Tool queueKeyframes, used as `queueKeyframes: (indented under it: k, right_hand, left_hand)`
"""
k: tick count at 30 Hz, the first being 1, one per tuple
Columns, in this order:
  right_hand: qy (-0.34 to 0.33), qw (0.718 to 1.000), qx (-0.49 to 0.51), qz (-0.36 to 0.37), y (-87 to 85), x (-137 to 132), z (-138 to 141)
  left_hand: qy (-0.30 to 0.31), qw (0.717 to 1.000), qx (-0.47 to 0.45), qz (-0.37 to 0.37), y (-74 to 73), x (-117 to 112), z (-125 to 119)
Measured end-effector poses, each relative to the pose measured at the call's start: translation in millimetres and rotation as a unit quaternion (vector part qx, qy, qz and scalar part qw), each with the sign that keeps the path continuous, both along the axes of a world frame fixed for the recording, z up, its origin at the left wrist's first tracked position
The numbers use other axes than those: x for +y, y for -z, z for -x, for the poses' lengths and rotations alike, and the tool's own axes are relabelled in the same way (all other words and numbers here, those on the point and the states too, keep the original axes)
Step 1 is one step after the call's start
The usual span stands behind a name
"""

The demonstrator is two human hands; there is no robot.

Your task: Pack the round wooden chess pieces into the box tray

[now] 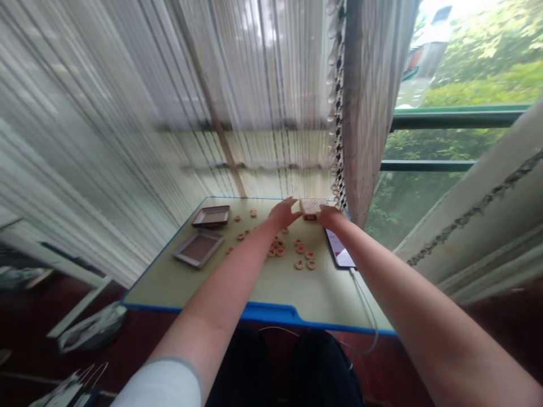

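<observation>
Near the far edge of the table, a small patterned box [313, 207] lies between my two hands. My left hand [284, 215] is just left of it, thumb and fingers apart, with nothing seen in its grasp. At the box's right end, my right hand [331, 216] has its fingers curled on the corner; part of the box is hidden there. Round wooden chess pieces with red or dark characters lie loose on the table, among them a red-marked piece [310, 255] and a dark-marked piece [299, 264]. My left forearm covers some of the others.
Two shallow trays, a far tray [212, 216] and a near tray [198, 249], lie on the left of the blue-edged table [169, 285]. A tablet [339, 249] with a white cable [363, 294] is under my right forearm. String curtains [263, 113] hang behind.
</observation>
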State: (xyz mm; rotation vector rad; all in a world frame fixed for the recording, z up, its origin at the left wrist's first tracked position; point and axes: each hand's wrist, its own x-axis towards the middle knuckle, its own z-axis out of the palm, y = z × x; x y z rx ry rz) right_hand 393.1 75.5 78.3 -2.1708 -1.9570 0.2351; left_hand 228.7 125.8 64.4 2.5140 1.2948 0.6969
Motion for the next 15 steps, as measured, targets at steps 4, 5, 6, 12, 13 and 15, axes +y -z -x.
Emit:
queueKeyframes:
  k: [4,5,6,12,13,15]
  right_hand:
    - [-0.098,0.994,0.036,-0.029,2.7,-26.8,62.1]
    - [-0.127,0.990,0.051,-0.030,5.9,-34.7,81.9]
    - [-0.150,0.986,0.065,-0.029,9.5,-42.8,102.2]
    - [-0.201,0.971,0.122,-0.038,25.4,-77.4,205.5]
    - [-0.197,0.972,0.123,-0.037,26.6,-78.8,216.8]
    - [-0.190,0.973,0.128,-0.032,28.6,-77.8,233.7]
  left_hand:
    - [-0.154,0.980,-0.110,-0.062,-14.4,-39.8,79.0]
    - [-0.188,0.970,-0.127,-0.085,-15.5,-49.3,100.0]
    - [-0.219,0.960,-0.140,-0.104,-15.2,-58.7,120.4]
    - [-0.308,0.938,-0.134,-0.089,3.7,-103.9,212.0]
    - [-0.318,0.935,-0.133,-0.082,7.2,-108.9,221.9]
    - [-0.338,0.930,-0.127,-0.064,13.1,-115.9,239.0]
